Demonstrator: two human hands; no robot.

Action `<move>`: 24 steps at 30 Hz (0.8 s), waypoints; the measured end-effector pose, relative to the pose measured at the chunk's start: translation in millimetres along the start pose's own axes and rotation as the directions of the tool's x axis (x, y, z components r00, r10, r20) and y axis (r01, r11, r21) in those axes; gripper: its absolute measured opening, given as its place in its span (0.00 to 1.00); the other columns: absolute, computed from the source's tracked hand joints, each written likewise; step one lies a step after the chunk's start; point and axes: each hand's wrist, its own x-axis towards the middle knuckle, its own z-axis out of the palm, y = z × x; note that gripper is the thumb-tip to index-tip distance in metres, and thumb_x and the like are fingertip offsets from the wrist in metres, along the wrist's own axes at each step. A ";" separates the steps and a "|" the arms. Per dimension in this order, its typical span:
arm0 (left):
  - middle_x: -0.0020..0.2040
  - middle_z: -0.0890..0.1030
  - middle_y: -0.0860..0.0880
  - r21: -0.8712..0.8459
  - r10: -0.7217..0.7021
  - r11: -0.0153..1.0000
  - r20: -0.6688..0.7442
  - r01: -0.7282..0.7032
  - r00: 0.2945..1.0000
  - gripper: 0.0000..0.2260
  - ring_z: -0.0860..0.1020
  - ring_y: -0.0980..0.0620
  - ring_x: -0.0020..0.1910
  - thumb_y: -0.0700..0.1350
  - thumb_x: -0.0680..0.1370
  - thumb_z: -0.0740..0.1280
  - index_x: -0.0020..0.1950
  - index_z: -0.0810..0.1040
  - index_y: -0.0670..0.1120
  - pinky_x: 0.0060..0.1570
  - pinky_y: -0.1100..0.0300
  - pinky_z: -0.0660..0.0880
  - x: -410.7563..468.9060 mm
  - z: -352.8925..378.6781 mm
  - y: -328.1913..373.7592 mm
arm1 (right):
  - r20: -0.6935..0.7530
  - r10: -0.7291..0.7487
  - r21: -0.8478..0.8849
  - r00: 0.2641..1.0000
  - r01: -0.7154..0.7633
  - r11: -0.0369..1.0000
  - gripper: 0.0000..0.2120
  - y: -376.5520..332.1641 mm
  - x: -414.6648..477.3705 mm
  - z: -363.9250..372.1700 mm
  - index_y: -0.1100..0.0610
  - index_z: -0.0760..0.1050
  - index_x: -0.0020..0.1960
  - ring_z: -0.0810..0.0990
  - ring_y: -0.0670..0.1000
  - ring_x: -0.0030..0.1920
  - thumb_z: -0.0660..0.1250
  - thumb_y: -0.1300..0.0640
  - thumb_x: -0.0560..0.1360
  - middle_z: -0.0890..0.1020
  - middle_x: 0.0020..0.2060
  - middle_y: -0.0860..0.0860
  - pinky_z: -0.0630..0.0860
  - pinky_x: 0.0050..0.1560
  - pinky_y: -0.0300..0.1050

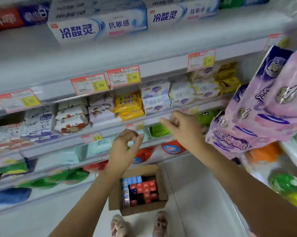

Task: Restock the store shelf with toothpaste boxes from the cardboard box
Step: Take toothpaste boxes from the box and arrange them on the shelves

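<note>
Toothpaste boxes (pixel 142 189), red and blue, stand packed tight in the cardboard box (pixel 162 183) on the floor, right under both hands. The left hand (pixel 125 146) is up in the air in front of the shelf (pixel 41 69). Its fingers are curled, the thumb and one finger almost make a ring, and it holds nothing. The right hand (pixel 178 125) is a bit higher, close to the edge of a lower shelf board. Its fingers are curled too, one finger sticks out to the left, and it holds nothing.

Soap packs (pixel 127 105) lie in rows behind the hands. Price tags (pixel 123 76) hang on the shelf edge above them. Big white boxes (pixel 96 26) of toothpaste lie on the top board. Purple packs (pixel 264 108) hang on the right, very near the right arm. Two shoes (pixel 120 226) show by the cardboard box.
</note>
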 end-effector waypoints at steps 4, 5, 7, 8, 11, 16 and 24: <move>0.38 0.78 0.50 0.045 -0.358 0.933 0.044 0.356 0.933 0.12 0.78 0.49 0.38 0.45 0.75 0.70 0.35 0.70 0.50 0.39 0.61 0.73 -48.5 16.0 -84.5 | 0.372 0.183 -0.049 0.910 -0.178 0.983 0.07 37.7 -57.2 73.8 0.59 0.75 0.46 0.79 0.55 0.40 0.70 0.62 0.70 0.78 0.45 0.53 0.71 0.38 0.44; 0.38 0.77 0.50 0.044 -0.440 0.898 0.043 0.438 0.897 0.12 0.76 0.47 0.38 0.41 0.75 0.69 0.36 0.70 0.50 0.38 0.64 0.71 -59.7 18.4 -99.2 | 0.426 0.200 -0.082 0.882 -0.182 0.980 0.10 43.8 -69.9 90.2 0.60 0.75 0.48 0.78 0.56 0.44 0.68 0.66 0.68 0.76 0.49 0.54 0.67 0.39 0.42; 0.39 0.76 0.48 0.081 -0.547 0.836 0.044 0.543 0.836 0.13 0.75 0.47 0.40 0.37 0.75 0.69 0.36 0.70 0.50 0.37 0.64 0.69 -81.5 22.9 -127.9 | 0.507 0.234 -0.127 0.830 -0.196 0.972 0.15 55.1 -95.3 122.1 0.60 0.74 0.50 0.76 0.57 0.51 0.66 0.71 0.65 0.74 0.53 0.54 0.61 0.41 0.38; 0.39 0.77 0.48 0.134 -0.571 0.817 0.046 0.561 0.820 0.12 0.76 0.46 0.41 0.37 0.74 0.69 0.36 0.70 0.49 0.39 0.60 0.68 -90.1 25.5 -142.5 | 0.539 0.258 -0.150 0.802 -0.210 0.966 0.16 59.0 -107.3 137.5 0.59 0.73 0.51 0.74 0.56 0.55 0.66 0.72 0.66 0.73 0.55 0.54 0.63 0.42 0.39; 0.42 0.78 0.45 0.214 -0.651 0.748 0.056 0.628 0.757 0.03 0.76 0.44 0.46 0.40 0.75 0.69 0.44 0.77 0.41 0.44 0.56 0.70 -111.7 33.7 -186.4 | 0.618 0.298 -0.169 0.727 -0.247 0.954 0.17 71.5 -143.0 185.3 0.56 0.72 0.51 0.71 0.54 0.62 0.65 0.72 0.66 0.70 0.61 0.53 0.67 0.50 0.37; 0.47 0.78 0.41 0.237 -0.771 0.625 0.042 0.744 0.635 0.07 0.77 0.42 0.46 0.41 0.76 0.66 0.48 0.76 0.36 0.42 0.56 0.72 -146.1 49.9 -274.3 | 0.669 0.356 -0.218 0.652 -0.286 0.933 0.17 82.4 -193.2 261.1 0.56 0.72 0.58 0.73 0.50 0.60 0.68 0.66 0.71 0.69 0.62 0.51 0.75 0.56 0.41; 0.57 0.76 0.46 0.211 -0.821 0.570 0.108 0.794 0.560 0.16 0.79 0.45 0.51 0.44 0.74 0.70 0.61 0.75 0.43 0.48 0.60 0.73 -224.7 76.2 -419.4 | 0.709 0.477 -0.321 0.519 -0.365 0.874 0.26 124.7 -260.2 399.2 0.54 0.64 0.69 0.72 0.52 0.64 0.70 0.57 0.74 0.70 0.66 0.51 0.71 0.58 0.40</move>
